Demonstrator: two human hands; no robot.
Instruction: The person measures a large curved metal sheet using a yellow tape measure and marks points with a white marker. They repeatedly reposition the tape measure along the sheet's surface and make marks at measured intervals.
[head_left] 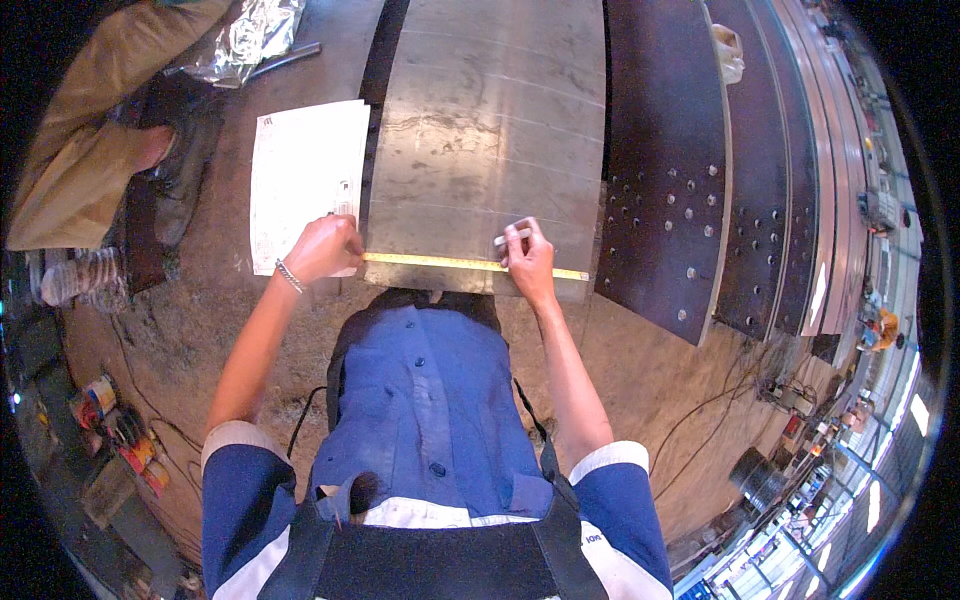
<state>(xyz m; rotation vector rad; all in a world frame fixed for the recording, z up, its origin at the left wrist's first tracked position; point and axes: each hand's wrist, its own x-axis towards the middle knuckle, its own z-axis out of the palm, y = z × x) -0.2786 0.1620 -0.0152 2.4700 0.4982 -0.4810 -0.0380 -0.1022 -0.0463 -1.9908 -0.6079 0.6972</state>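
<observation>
The person wears a blue button-front work shirt (425, 400) with dark round buttons and short sleeves ending in white cuffs (232, 435). A white band crosses the shirt's lower part. 2 dark straps (560, 540) run over the shoulders. A thin metal bracelet (289, 276) circles the left wrist. Both forearms are bare.

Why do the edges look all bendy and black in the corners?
Head view: the fisheye lens curves straight edges like the dark drilled plate and leaves black corners; the grey steel plate shines softly; the hands on the yellow tape look sharp.
</observation>
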